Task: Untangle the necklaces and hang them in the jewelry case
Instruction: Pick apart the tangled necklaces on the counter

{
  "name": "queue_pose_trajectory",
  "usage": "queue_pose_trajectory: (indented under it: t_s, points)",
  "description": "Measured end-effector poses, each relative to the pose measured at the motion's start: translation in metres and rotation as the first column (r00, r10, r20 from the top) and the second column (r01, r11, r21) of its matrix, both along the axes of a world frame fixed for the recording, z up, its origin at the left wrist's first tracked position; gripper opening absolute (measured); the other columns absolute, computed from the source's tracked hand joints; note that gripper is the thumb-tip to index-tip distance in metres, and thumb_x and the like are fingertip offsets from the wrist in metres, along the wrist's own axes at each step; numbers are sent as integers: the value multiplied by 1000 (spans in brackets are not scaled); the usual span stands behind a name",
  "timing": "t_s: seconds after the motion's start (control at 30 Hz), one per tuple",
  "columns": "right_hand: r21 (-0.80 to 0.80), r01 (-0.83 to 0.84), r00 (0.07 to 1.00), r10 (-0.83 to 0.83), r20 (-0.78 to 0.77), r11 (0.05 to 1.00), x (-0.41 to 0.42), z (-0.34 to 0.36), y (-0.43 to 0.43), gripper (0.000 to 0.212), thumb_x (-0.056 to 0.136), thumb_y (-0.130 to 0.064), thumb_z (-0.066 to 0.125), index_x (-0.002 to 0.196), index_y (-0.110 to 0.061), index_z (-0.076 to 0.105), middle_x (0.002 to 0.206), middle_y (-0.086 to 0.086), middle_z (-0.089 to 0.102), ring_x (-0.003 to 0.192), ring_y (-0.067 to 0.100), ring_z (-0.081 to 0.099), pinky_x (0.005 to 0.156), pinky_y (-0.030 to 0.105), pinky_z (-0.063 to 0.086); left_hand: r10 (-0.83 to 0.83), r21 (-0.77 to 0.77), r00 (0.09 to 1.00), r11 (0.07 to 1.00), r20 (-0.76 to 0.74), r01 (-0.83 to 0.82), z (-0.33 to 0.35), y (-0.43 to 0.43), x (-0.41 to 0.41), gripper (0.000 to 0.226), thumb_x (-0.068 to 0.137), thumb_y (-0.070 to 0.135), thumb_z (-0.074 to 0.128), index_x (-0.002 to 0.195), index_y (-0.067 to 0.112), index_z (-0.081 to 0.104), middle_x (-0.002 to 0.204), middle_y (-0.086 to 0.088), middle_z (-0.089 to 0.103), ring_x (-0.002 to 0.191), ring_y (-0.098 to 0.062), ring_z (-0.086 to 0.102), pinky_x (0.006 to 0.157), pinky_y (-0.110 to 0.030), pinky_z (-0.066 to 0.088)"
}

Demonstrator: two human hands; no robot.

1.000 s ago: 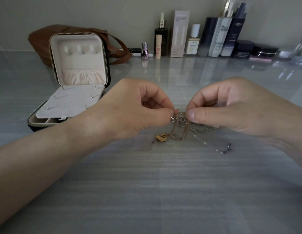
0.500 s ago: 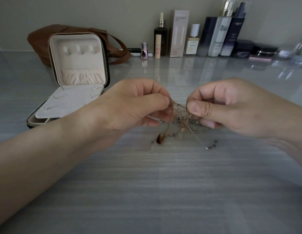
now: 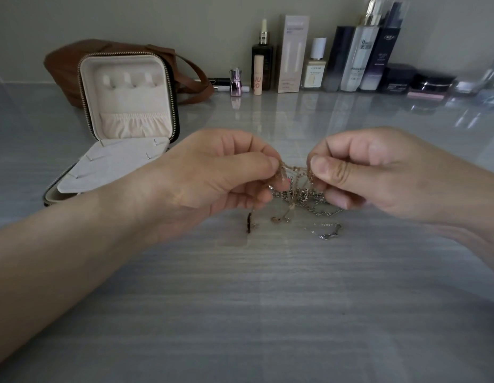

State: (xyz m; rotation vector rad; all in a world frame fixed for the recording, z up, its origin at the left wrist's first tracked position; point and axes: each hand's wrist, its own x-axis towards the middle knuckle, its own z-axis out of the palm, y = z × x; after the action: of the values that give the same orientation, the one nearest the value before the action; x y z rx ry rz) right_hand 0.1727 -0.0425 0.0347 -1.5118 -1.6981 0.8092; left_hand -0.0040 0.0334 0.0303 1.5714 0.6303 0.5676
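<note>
Two bits of lettering can be read; the rest is blurred.

The slim peach tube carries large reddish letters in two stacked rows: "JU" on top, and below it what looks like "DO", though that pair is unsure. The tall dark bottle shows "OREAL" in pale capitals near its top, with the start of the word out of sight and the smaller lines beneath too fine to read. The white bottle, the small cream bottle and the pale box also bear print, none of it legible.
</note>
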Motion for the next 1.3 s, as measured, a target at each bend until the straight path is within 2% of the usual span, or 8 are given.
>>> queue_pose_trajectory:
  t_s: [0.3, 0.43, 0.63, 0.73, 0.87, 1.1, 1.17, 1.3]
  points:
    - [-11, 3, 1000, -3, 21, 1000, -1, 2, -1, 27, 66, -50, 56, 71, -26, 68, 47, -8, 53, 47, 3, 45, 47, 13, 36, -23, 10, 1000, 1000, -12, 23, 0, 0, -1, 11, 62, 17, 61, 72, 11, 61, 72, -7, 72, 50, -9, 54, 52, -19, 50]
    - [29, 17, 999, -18, 29, 999, -3, 1, 0, 8, 83, -28, 62, 83, -26, 69, 47, -12, 55, 46, 0, 47, 47, 11, 37, -8, 23, 999, 1000, -31, 9, 1, 0, -1, 13, 60, 18, 61, 71, 11, 61, 64, -4, 68, 50, -9, 54, 50, -18, 48]
    - [-43, -44, 996, 40, -77, 998, -10, -2, -2, 13, 89, -12, 55, 90, -22, 65, 73, -5, 71, 50, 7, 58, 48, 23, 40, -33, 82, 997, 996, -66, 39, 1, 1, -2, 14, 58, 17, 70, 70, 14, 63, 68, -8, 71, 50, -10, 52, 52, -19, 47]
    - [-84, -59, 995, 51, -91, 995, -10, -3, -1, 10, 88, -14, 56, 89, -21, 63, 79, 4, 73, 51, 8, 56, 56, 33, 38, -21, 178, 994, 983, -110, 41, 0, 4, -3, 11, 65, 11, 70, 66, 22, 69, 71, -12, 71, 53, -12, 54, 55, -21, 47]
    - [-96, -52, 994, 42, -100, 994, -9, -1, -1, 14, 73, -26, 62, 85, -19, 67, 76, 9, 72, 50, 7, 52, 58, 33, 39, 8, 308, 991, 951, -134, 34, -1, 4, -3, 14, 78, 9, 69, 68, 18, 64, 64, -6, 70, 52, -8, 54, 56, -18, 48]
    - [-153, -79, 991, 61, -118, 985, -9, 1, -2, 21, 67, -30, 61, 80, -16, 68, 60, 1, 67, 44, 5, 48, 46, 14, 40, -70, 393, 984, 910, -162, 129, 0, 3, -5, 4, 81, 18, 64, 79, 20, 61, 65, 4, 71, 54, -3, 55, 57, -15, 47]
    - [-176, -82, 991, 62, -118, 981, -10, 1, -2, 18, 69, -29, 61, 79, -16, 68, 58, 0, 65, 42, 4, 46, 46, 15, 40, -79, 440, 983, 886, -163, 144, -1, 4, -5, 8, 81, 25, 68, 79, 21, 61, 66, 4, 71, 54, -8, 56, 56, -20, 48]
    - [-203, -79, 990, 54, -129, 976, -12, 1, -3, 16, 87, -18, 57, 76, -15, 68, 54, -2, 62, 40, 4, 43, 52, 21, 38, -74, 562, 983, 812, -167, 156, -3, 4, -6, 4, 80, 29, 61, 83, 27, 60, 70, 7, 71, 65, -42, 57, 58, -50, 50]
